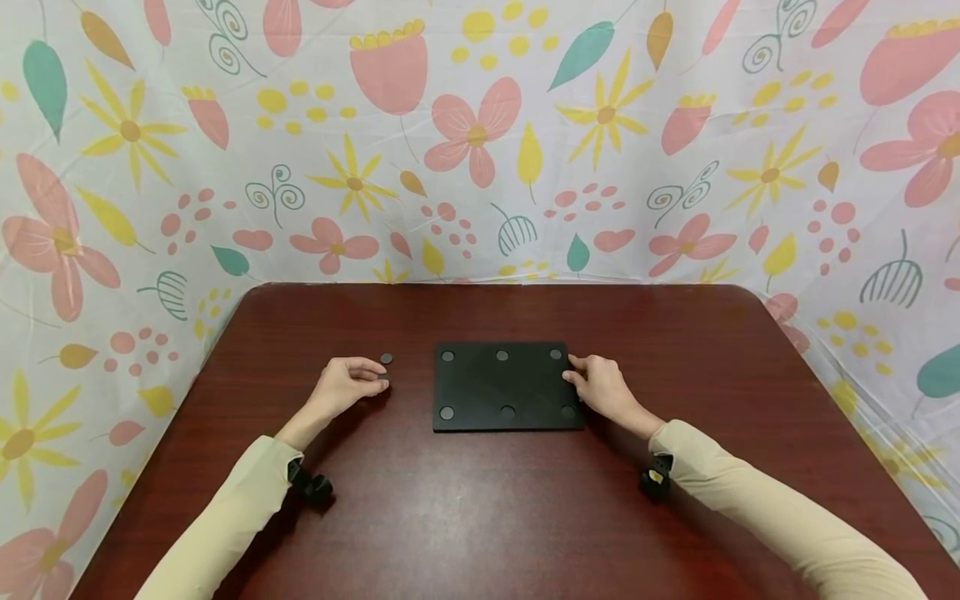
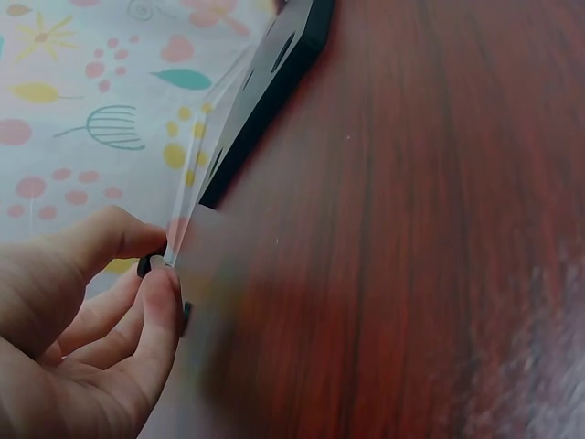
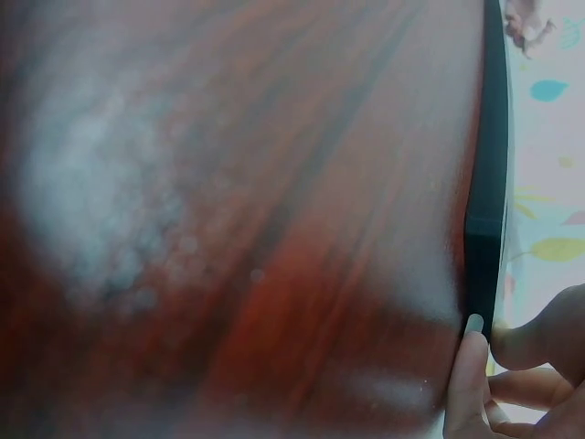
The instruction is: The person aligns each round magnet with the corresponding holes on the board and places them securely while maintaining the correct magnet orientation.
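Note:
My left hand (image 1: 347, 385) pinches a small dark disc (image 2: 151, 263) between thumb and fingertips, to the left of a black rectangular board (image 1: 480, 383). Just beyond those fingers, a second dark disc (image 1: 386, 358) lies on the table. Along the board's upper and lower edges run several round spots; the lower middle and lower right ones look darker than the others. My right hand (image 1: 603, 387) holds the board's right edge, with its thumb over the top near the upper right spot. In the right wrist view, a fingertip (image 3: 474, 325) presses on the board's side.
A dark red wooden table (image 1: 465, 517) with a glossy patch at its front carries everything. Behind it and at both sides hangs a white curtain (image 1: 465, 208) with printed flowers and leaves. Each wrist wears a black strap with a small camera (image 1: 318, 489).

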The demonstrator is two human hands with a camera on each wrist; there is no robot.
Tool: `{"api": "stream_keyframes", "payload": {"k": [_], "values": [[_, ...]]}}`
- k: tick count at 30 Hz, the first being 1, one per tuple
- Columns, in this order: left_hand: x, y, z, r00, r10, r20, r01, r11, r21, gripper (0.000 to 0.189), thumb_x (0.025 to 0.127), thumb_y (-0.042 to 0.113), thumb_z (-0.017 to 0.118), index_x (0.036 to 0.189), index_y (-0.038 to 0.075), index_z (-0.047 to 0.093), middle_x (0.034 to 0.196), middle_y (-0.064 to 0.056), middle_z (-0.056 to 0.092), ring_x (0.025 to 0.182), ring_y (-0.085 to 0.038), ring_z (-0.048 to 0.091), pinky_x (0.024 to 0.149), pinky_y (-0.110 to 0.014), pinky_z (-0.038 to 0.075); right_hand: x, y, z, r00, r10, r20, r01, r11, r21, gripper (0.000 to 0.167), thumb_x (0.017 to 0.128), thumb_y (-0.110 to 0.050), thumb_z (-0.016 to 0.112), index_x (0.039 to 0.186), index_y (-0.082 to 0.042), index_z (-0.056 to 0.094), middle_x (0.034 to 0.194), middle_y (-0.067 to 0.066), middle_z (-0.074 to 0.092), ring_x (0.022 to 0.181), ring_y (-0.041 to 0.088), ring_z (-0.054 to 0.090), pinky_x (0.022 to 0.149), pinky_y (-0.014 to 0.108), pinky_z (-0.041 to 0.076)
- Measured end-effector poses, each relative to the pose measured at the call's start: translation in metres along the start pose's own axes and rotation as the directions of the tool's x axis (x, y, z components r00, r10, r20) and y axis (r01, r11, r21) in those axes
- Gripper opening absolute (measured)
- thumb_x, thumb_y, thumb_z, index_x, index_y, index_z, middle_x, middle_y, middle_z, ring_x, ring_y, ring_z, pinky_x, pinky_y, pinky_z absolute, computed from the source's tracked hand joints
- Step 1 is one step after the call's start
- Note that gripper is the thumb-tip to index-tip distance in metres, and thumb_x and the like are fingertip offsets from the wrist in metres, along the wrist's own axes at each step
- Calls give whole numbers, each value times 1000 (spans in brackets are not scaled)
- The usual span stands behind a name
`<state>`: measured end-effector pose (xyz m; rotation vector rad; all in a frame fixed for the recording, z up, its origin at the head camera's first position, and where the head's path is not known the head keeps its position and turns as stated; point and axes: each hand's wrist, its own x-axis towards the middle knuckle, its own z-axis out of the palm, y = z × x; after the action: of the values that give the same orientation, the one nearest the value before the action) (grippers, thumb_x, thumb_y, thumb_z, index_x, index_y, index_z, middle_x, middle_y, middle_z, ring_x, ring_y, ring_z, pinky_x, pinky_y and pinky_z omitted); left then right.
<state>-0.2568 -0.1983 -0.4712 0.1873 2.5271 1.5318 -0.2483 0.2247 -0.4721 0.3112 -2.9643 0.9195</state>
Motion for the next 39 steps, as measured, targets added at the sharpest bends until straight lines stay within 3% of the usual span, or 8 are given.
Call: {"api": "stream_keyframes", "payload": {"k": [19,39], "values": [[-6,-2,11,996,70,64,-65,995,-71,32,86,13,73,112,-5,68,101,-22,69,78,-12,67,68,-28,55,-4,-1,2,1000,19,21,-19,1000,12,44,96,-11,60,134,9,51,53,6,55,43,10,50,40,24,38],[1,-2,20,987,132,94,-126,990,-67,26,83,16,77,105,1,72,89,-11,69,72,-14,65,59,-26,51,0,0,0,1000,-11,-5,11,1000,-17,42,95,-11,61,131,10,55,77,17,66,41,8,48,40,23,37]]}}
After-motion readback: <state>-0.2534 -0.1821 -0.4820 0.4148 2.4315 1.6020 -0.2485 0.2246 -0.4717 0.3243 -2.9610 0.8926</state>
